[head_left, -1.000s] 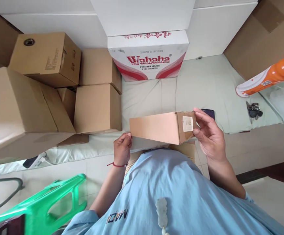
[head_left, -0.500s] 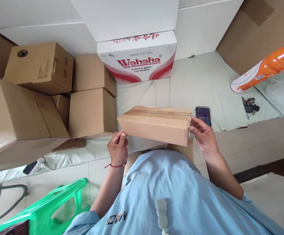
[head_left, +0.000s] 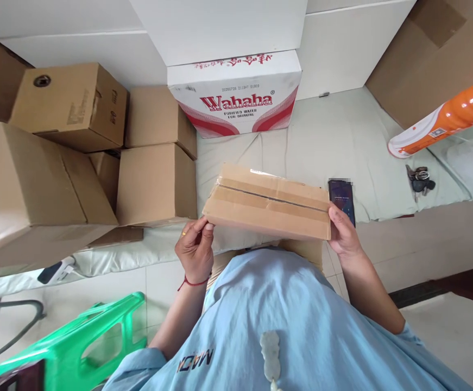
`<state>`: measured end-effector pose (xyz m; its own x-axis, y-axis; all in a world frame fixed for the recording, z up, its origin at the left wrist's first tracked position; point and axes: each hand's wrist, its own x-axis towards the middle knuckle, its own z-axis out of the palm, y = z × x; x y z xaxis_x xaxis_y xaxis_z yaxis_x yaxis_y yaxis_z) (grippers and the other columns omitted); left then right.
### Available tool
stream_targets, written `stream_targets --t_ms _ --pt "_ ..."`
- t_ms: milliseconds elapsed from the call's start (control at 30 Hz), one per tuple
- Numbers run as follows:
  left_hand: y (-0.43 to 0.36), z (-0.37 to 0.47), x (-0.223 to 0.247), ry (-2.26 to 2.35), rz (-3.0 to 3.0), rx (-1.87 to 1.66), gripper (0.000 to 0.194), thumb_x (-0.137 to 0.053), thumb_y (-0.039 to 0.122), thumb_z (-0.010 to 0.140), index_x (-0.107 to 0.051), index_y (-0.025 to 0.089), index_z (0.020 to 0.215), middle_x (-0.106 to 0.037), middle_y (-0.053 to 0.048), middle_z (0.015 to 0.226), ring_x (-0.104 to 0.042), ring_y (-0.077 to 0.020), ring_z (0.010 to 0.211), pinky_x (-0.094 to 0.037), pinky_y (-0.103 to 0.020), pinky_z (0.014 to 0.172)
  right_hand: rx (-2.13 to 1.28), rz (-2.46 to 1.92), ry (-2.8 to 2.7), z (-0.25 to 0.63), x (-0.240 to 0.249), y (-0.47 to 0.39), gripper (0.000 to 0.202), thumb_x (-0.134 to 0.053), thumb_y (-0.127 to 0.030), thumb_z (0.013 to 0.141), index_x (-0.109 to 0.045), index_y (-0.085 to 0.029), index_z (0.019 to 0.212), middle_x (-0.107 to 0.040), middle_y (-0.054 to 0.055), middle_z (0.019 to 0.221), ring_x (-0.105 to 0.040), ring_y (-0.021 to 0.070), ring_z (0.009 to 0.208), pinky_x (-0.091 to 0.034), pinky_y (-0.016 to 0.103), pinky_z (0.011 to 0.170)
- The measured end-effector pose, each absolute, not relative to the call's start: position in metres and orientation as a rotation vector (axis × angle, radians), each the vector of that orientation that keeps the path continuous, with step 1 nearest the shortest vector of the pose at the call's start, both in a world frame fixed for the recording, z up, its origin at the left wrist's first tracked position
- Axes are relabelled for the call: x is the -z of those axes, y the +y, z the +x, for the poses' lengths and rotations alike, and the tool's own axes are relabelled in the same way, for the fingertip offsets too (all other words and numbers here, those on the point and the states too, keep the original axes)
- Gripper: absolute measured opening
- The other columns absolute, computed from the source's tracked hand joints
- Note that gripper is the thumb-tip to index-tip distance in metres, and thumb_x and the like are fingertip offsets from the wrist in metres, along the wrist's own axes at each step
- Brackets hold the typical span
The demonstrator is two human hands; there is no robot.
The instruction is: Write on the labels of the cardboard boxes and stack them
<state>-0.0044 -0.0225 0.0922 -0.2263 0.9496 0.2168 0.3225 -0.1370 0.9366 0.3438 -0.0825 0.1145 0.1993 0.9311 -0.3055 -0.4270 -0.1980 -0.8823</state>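
Note:
A flat brown cardboard box (head_left: 271, 209) is held up in front of my blue shirt, its taped seam side tilted into view. My left hand (head_left: 195, 244) pinches the box's lower left corner between thumb and fingers. At the box's right end, my right hand (head_left: 344, 231) grips the edge with the thumb showing; its other fingers are hidden behind the box. A dark phone (head_left: 341, 201) lies on the pale green cloth just beyond my right hand.
Several cardboard boxes (head_left: 149, 182) stand at the left. A white and red Wahaha carton (head_left: 236, 103) is at the back. Keys (head_left: 421, 181) and an orange bottle (head_left: 443, 122) are on the right. A green plastic stool (head_left: 73, 336) stands lower left.
The cardboard box has tilted, so its taped seam side shows more, and its right end has moved slightly right and down. My right hand has closed more firmly around that end.

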Motion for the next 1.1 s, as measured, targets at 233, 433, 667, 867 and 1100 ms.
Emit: stream_targets --t_ms 233,433,667,867,1100 --pt "-0.033 0.006 -0.128 1.421 1.750 -1.515 0.017 -0.076 0.035 0.102 -0.087 0.028 0.112 -0.077 -0.002 0.085 -0.066 -0.0158 0.076 -0.055 -0.030 0.074 -1.363 -1.274 -0.529 0.351 -0.097 -0.084 0.048 -0.081 -0.061 0.086 -0.079 -0.031 0.124 -0.082 0.005 0.134 -0.073 0.0363 0.135 -0.061 0.055 0.111" --pt "-0.036 0.006 -0.127 1.377 1.650 -1.387 0.031 -0.072 0.047 0.103 -0.079 0.025 0.124 -0.073 -0.004 0.093 -0.064 -0.0143 0.075 -0.058 -0.029 0.073 -1.312 -1.262 -0.550 0.354 -0.090 -0.083 0.045 -0.078 -0.055 0.087 -0.078 -0.033 0.126 -0.082 0.005 0.132 -0.075 0.0361 0.131 -0.060 0.058 0.113" --pt "-0.038 0.006 -0.109 1.197 1.443 -1.253 0.066 -0.069 0.071 0.097 -0.057 0.026 0.144 -0.064 -0.014 0.137 -0.069 -0.0259 0.114 -0.064 -0.033 0.081 -1.244 -1.259 -0.612 0.343 -0.099 -0.079 0.048 -0.085 -0.046 0.081 -0.076 -0.035 0.127 -0.079 0.004 0.136 -0.071 0.0346 0.134 -0.057 0.056 0.116" --pt "-0.027 -0.004 -0.100 1.354 1.375 -1.176 0.058 -0.069 0.064 0.100 -0.064 0.025 0.144 -0.063 -0.014 0.144 -0.063 -0.0305 0.135 -0.063 -0.039 0.099 -1.184 -1.326 -0.723 0.343 -0.102 -0.076 0.075 -0.094 -0.044 0.074 -0.067 -0.038 0.144 -0.073 0.005 0.145 -0.063 0.0346 0.143 -0.047 0.059 0.126" --pt "-0.021 -0.013 -0.076 1.253 1.211 -1.160 0.059 -0.082 0.052 0.093 -0.068 0.027 0.144 -0.064 -0.014 0.151 -0.063 -0.0303 0.142 -0.060 -0.041 0.111 -1.099 -1.353 -0.863 0.338 -0.114 -0.075 0.092 -0.098 -0.042 0.071 -0.058 -0.039 0.153 -0.053 0.006 0.170 -0.047 0.0360 0.160 -0.041 0.060 0.132"
